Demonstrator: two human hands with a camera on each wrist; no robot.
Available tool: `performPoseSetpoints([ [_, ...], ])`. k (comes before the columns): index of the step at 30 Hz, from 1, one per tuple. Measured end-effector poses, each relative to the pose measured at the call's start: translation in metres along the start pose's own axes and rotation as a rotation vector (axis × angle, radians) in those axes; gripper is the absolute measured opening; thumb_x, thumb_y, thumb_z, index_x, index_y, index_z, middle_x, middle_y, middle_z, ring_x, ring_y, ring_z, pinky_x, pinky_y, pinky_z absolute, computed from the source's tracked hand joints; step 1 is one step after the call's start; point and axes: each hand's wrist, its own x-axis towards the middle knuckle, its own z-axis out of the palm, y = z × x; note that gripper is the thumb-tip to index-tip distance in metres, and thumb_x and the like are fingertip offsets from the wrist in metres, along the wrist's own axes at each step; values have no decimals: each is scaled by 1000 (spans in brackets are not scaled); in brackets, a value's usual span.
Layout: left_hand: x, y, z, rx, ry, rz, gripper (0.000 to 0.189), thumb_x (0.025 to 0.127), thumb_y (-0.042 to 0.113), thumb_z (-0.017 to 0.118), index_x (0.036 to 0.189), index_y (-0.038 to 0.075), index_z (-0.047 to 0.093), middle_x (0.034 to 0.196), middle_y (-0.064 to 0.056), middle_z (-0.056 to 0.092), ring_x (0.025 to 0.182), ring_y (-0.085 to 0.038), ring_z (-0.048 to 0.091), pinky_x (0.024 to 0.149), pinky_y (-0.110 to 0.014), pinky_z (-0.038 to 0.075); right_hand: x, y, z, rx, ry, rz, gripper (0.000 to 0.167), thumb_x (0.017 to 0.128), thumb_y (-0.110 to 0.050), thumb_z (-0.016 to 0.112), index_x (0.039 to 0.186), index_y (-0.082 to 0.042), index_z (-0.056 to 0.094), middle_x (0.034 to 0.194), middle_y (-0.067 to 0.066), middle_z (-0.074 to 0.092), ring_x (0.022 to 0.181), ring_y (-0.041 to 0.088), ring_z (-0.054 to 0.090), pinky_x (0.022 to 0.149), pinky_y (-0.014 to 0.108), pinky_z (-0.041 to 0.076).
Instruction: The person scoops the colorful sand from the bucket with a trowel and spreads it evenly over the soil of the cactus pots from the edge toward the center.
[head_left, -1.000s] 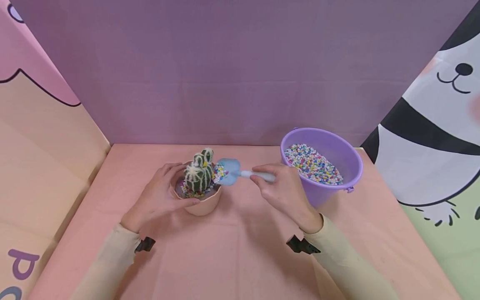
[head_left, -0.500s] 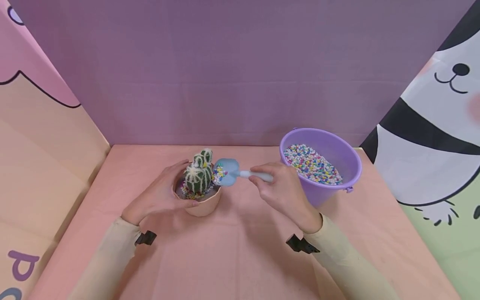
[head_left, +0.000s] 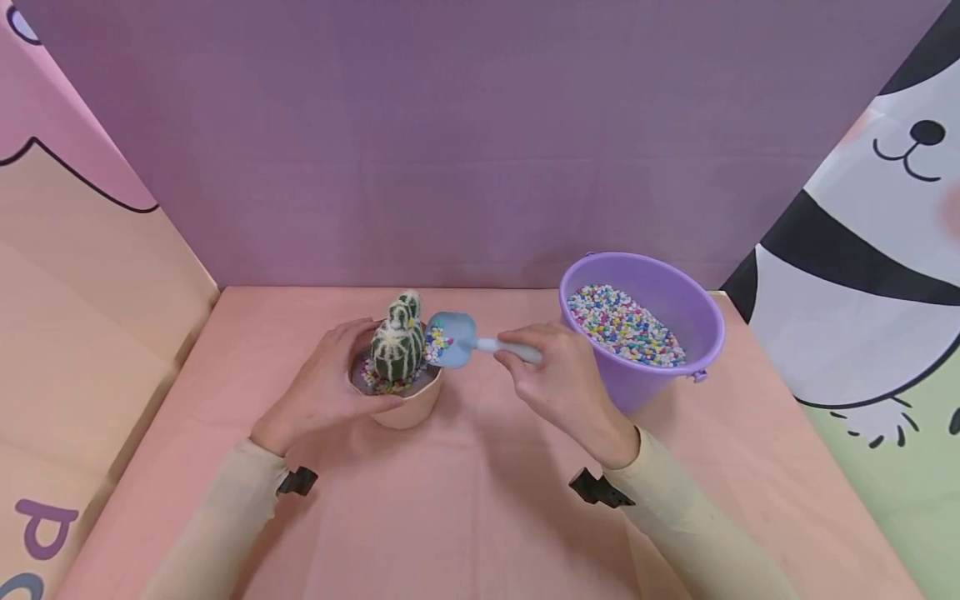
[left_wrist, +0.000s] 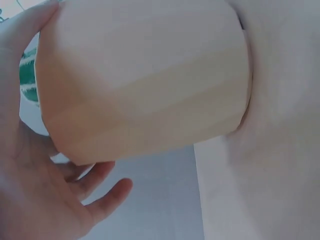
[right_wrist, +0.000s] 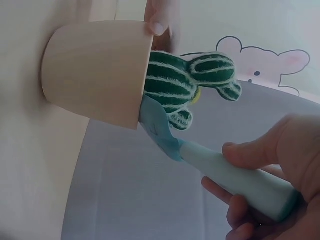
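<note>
My left hand (head_left: pixel 322 383) grips a pale peach flower pot (head_left: pixel 408 412), thumb at the near rim and fingers round the far side. In the pot stands a green cactus (head_left: pixel 397 352) with fuzzy white stripes, with coloured pebbles about its base. My right hand (head_left: pixel 566 379) holds a light blue trowel (head_left: pixel 461 340) by its handle. Several coloured pebbles lie at the tip of its blade. In the right wrist view the blade (right_wrist: pixel 159 125) leans at the pot's rim, beside the cactus. The pot's wall (left_wrist: pixel 145 85) fills much of the left wrist view.
A purple bucket (head_left: pixel 637 387) with coloured pebbles (head_left: pixel 622 327) stands on the right, just beyond my right hand. Pink cloth (head_left: pixel 450 517) covers the table. A purple backdrop (head_left: pixel 465 150) rises at the back, with printed panels at both sides.
The cactus and pot have turned slightly under my left hand, whose fingers have shifted along the rim. The trowel has moved only a little left, staying at the pot's right rim.
</note>
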Motion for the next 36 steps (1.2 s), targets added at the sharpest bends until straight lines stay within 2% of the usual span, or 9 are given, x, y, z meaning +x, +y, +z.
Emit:
performPoseSetpoints([
  [5, -3, 7, 6, 8, 51, -69, 115, 67, 63, 96, 159, 20, 43, 156, -8, 45, 144, -29, 44, 118, -55, 42, 0, 2, 2, 3, 11, -8, 21, 85, -9, 87, 105, -5, 85, 100, 8, 83, 96, 29, 75, 82, 43, 59],
  [9, -4, 14, 10, 51, 95, -97, 117, 65, 71, 93, 159, 23, 44, 152, -11, 47, 138, -31, 48, 111, -57, 46, 0, 2, 2, -1, 18, -17, 21, 85, -9, 88, 105, -5, 85, 100, 8, 83, 96, 29, 75, 81, 43, 59],
  [12, -3, 15, 10, 65, 98, -78, 117, 67, 67, 94, 160, 19, 43, 155, -17, 45, 141, -36, 47, 113, -59, 46, 0, 2, 2, -3, 21, -18, 21, 85, -9, 88, 104, -5, 85, 100, 8, 83, 96, 28, 75, 81, 42, 60],
  [16, -2, 8, 6, 13, 41, -16, 116, 70, 52, 97, 162, 10, 39, 163, -19, 41, 150, -41, 40, 121, -63, 37, -2, 1, 3, -3, 26, -21, 21, 85, -10, 88, 105, -4, 85, 101, 8, 83, 97, 29, 75, 82, 43, 60],
  [18, -1, 4, 3, -18, 15, 19, 117, 70, 46, 98, 162, 6, 38, 163, -19, 42, 151, -40, 39, 124, -63, 34, -3, 2, 3, -5, 28, -22, 21, 85, -10, 88, 105, -5, 85, 101, 8, 83, 97, 29, 75, 82, 42, 60],
  [21, 0, 1, 2, -36, 5, 44, 116, 69, 46, 99, 161, 7, 39, 159, -16, 48, 148, -37, 43, 123, -60, 35, -4, 3, 3, -3, 34, -25, 21, 85, -10, 88, 105, -5, 85, 102, 7, 83, 97, 27, 74, 81, 41, 59],
  [26, -2, 3, 3, -38, 12, 4, 117, 68, 52, 99, 161, 13, 40, 157, -10, 49, 145, -33, 44, 120, -56, 38, -6, 4, 3, -8, 44, -41, 21, 86, -11, 88, 105, -5, 85, 102, 6, 83, 95, 26, 73, 78, 40, 58],
  [32, -4, 8, 6, -8, 42, -30, 119, 67, 56, 98, 162, 13, 40, 157, -12, 47, 145, -32, 43, 120, -54, 40, -8, 2, 3, -27, 62, -82, 22, 84, -9, 89, 105, -4, 85, 102, 7, 83, 94, 25, 72, 77, 38, 58],
  [36, -7, 9, 8, -3, 59, -55, 119, 66, 61, 97, 162, 21, 40, 154, -9, 47, 141, -28, 44, 115, -51, 43, -9, 0, 3, -36, 78, -123, 22, 83, -8, 90, 104, -3, 84, 103, 8, 83, 94, 26, 72, 76, 37, 58],
])
